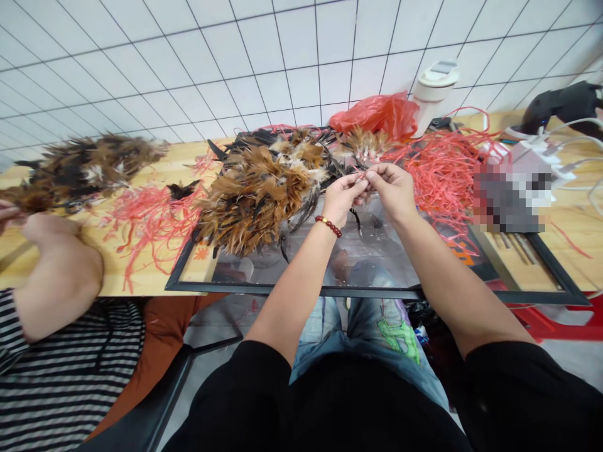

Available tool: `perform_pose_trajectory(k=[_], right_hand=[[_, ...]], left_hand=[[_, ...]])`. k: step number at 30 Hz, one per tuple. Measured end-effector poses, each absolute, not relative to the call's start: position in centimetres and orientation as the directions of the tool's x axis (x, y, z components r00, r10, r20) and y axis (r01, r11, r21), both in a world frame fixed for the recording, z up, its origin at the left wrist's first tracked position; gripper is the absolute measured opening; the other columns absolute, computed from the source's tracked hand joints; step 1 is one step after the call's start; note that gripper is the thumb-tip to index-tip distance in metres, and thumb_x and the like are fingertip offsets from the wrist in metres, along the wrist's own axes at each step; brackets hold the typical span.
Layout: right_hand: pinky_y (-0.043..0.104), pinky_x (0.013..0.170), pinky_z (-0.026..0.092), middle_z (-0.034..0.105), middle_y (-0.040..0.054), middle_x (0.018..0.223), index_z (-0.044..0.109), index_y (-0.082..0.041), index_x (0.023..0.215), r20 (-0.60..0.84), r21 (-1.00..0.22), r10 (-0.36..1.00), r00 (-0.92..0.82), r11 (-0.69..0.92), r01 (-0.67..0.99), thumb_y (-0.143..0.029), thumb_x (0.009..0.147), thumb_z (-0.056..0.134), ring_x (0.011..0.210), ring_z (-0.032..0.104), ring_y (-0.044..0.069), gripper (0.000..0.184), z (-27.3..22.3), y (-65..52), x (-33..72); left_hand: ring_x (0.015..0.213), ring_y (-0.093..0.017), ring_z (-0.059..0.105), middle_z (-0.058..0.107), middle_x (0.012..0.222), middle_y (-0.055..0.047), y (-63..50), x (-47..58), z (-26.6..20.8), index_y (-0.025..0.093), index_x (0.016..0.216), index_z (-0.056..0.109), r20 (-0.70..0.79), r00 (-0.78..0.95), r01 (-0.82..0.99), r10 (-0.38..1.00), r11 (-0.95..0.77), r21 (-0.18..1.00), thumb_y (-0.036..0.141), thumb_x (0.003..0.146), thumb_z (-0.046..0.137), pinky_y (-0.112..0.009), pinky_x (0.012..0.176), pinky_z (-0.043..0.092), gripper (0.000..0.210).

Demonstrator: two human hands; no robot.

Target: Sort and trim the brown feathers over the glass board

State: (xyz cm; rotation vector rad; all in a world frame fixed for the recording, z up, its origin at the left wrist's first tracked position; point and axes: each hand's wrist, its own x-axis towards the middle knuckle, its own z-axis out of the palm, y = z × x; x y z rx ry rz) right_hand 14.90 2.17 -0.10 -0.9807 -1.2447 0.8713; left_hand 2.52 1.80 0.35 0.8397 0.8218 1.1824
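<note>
Left hand (343, 191) and right hand (392, 190) pinch a pink strand (360, 174) between fingertips, near brown feathers (261, 194).

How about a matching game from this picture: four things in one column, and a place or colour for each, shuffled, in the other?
Things
1. Bracelet
2. Cup
3. Bag
4. Feathers

Places and colours
A. Mostly brown and black, with some pale parts
B. Around the wrist of the left hand
C. Red
D. White, standing near the tiled wall

Right pairs: 1-B, 2-D, 3-C, 4-A
</note>
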Motion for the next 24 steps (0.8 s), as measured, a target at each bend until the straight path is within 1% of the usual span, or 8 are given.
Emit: perform_pose_trajectory(k=[2,5,10,14,16,19,22,24], right_hand=[[0.029,0.059,0.047,0.062,0.0005,0.07,0.063,-0.022,0.078,0.366,-0.929,0.92,0.141,0.371,-0.005,-0.05,0.075,0.076,0.062,0.056,0.014,0.031,0.0,2.2,15.0],[0.03,0.066,0.049,0.064,0.0009,0.074,0.064,-0.022,0.077,0.414,-0.91,0.897,0.152,0.409,0.062,-0.044,0.076,0.075,0.067,0.058,0.014,0.025,0.2,2.1,15.2],[0.03,0.066,0.048,0.065,0.0009,0.074,0.066,-0.021,0.077,0.465,-0.879,0.871,0.159,0.432,0.203,-0.038,0.08,0.07,0.068,0.058,0.015,0.018,0.2,2.0,15.4],[0.031,0.068,0.048,0.065,0.0021,0.075,0.066,-0.021,0.079,0.523,-0.826,0.84,0.143,0.458,0.328,-0.037,0.084,0.066,0.07,0.059,0.017,0.017,0.0,1.9,15.4],[0.033,0.074,0.049,0.067,0.0039,0.083,0.066,-0.022,0.082,0.602,-0.752,0.784,0.151,0.493,0.438,-0.037,0.086,0.064,0.076,0.061,0.018,0.016,0.0,1.8,15.5],[0.037,0.083,0.048,0.069,0.0062,0.092,0.067,-0.022,0.088,0.717,-0.578,0.692,0.086,0.521,0.628,-0.035,0.09,0.059,0.087,0.062,0.021,0.015,-0.1,1.7,15.9],[0.042,0.088,0.045,0.071,0.0076,0.097,0.068,-0.023,0.091,0.736,-0.413,0.676,-0.045,0.5,0.762,-0.033,0.091,0.056,0.095,0.063,0.025,0.016,-0.2,1.6,16.1],[0.044,0.091,0.042,0.072,0.008,0.1,0.068,-0.023,0.094,0.715,-0.342,0.692,-0.099,0.471,0.813,-0.032,0.093,0.054,0.099,0.064,0.026,0.017,-0.3,1.6,16.1]], left_hand=[[0.054,-0.004,0.055,0.068,0.067,0.003,1.8,2.6,0.3,0.018,0.084,0.073,-0.099,0.157,-0.407,0.983,0.155,0.9,0.02,0.079,0.077,-0.019,0.055,0.041,0.007],[0.049,-0.002,0.05,0.066,0.066,0.004,1.9,2.7,0.3,0.018,0.084,0.073,-0.095,0.124,-0.399,0.988,0.137,0.907,0.02,0.082,0.073,-0.018,0.049,0.037,0.003],[0.047,-0.002,0.049,0.066,0.068,0.003,1.8,2.6,0.6,0.017,0.082,0.072,-0.126,0.131,-0.422,0.983,0.17,0.89,0.023,0.081,0.075,-0.018,0.048,0.036,0.007],[0.047,-0.002,0.048,0.065,0.067,0.003,1.8,2.7,0.7,0.017,0.083,0.073,-0.128,0.079,-0.407,0.989,0.149,0.901,0.026,0.08,0.077,-0.018,0.048,0.036,0.01],[0.047,-0.001,0.048,0.065,0.066,0.004,1.9,2.8,0.6,0.016,0.083,0.074,-0.11,0.042,-0.365,0.993,0.118,0.924,0.024,0.082,0.076,-0.017,0.048,0.036,0.008],[0.046,-0.002,0.047,0.065,0.065,0.004,2.1,2.9,0.2,0.016,0.088,0.075,-0.048,-0.014,-0.248,0.999,0.043,0.968,0.02,0.086,0.07,-0.017,0.049,0.038,0.008],[0.051,-0.005,0.054,0.069,0.067,0.003,2.3,2.9,-0.3,0.017,0.092,0.078,0.063,-0.052,-0.078,0.997,-0.067,0.995,0.02,0.088,0.066,-0.019,0.055,0.045,0.013],[0.064,-0.009,0.064,0.075,0.077,0.0,2.5,2.8,-0.7,0.018,0.09,0.079,0.171,-0.071,0.035,0.983,-0.169,0.985,0.018,0.087,0.066,-0.022,0.067,0.051,0.013]])
